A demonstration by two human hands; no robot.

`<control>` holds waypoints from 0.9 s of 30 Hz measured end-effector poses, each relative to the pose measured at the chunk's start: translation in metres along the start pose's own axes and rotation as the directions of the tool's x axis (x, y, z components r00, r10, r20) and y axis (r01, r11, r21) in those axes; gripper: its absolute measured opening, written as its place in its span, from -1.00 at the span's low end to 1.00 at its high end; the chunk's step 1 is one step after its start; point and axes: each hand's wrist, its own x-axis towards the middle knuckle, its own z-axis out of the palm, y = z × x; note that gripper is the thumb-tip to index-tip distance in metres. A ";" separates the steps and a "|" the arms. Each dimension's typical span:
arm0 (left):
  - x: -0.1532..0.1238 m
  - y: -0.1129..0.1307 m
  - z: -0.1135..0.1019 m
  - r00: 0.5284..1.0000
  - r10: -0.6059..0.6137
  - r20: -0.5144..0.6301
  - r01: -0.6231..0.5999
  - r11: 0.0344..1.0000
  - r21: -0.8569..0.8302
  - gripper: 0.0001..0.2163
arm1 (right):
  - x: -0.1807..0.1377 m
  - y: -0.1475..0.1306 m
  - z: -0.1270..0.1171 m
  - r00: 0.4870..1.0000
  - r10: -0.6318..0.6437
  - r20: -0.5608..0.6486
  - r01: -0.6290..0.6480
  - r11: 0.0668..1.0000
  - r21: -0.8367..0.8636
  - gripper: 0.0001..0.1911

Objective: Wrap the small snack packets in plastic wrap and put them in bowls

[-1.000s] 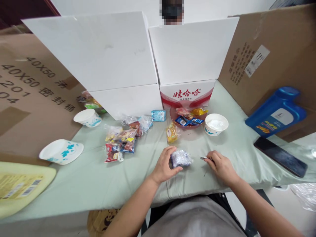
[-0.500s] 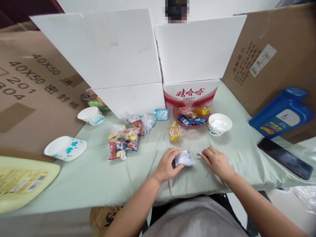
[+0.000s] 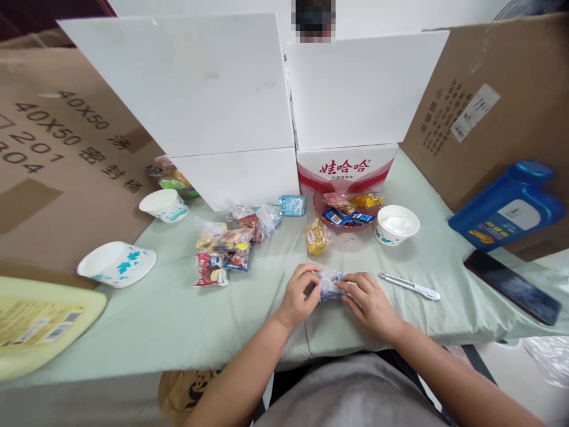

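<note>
Between my hands lies a small plastic-wrapped packet (image 3: 331, 286), clear and crinkled on top with dark blue print. My left hand (image 3: 297, 298) grips its left end with curled fingers and thumb. On the right end, the fingertips of my right hand (image 3: 372, 305) pinch the wrapper. A white utility knife (image 3: 409, 286) rests on the cloth, right of my right hand. Beyond the packet sits a yellow wrapped snack (image 3: 316, 238). Farther back is a reddish clear plate (image 3: 318, 218) with several wrapped snacks on it.
A pile of snack packets (image 3: 226, 246) lies left of centre, near a light-blue packet (image 3: 292, 206). Paper bowls (image 3: 386, 233) stand right and left. A phone (image 3: 511, 287) and blue bottle (image 3: 507, 204) are at the right, a yellow bottle (image 3: 44, 326) at the left. White boxes (image 3: 240, 178) close off the back.
My right hand has let go of the utility knife, leaving it on the cloth, and moved left onto the packet. My left hand still holds the packet.
</note>
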 end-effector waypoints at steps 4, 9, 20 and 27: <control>-0.004 -0.004 -0.001 0.996 -0.068 0.052 0.078 0.973 -0.219 -0.81 | 0.020 -0.012 0.013 0.996 -0.047 0.070 0.046 0.999 0.012 -0.65; -0.003 -0.007 0.001 0.982 -0.187 0.027 0.189 0.964 -0.187 -0.66 | 0.023 -0.010 0.017 0.993 -0.071 0.094 0.066 0.997 0.049 -0.85; 0.001 -0.014 0.004 0.838 -0.543 -0.062 0.446 0.744 -0.497 -0.73 | 0.001 0.018 -0.022 0.986 0.141 -0.085 -0.126 0.978 0.165 -0.88; 0.005 -0.023 -0.004 0.737 -0.587 -0.335 0.397 0.777 -0.487 -0.76 | -0.022 0.042 -0.034 0.815 0.492 -0.306 -0.414 0.864 0.286 -0.75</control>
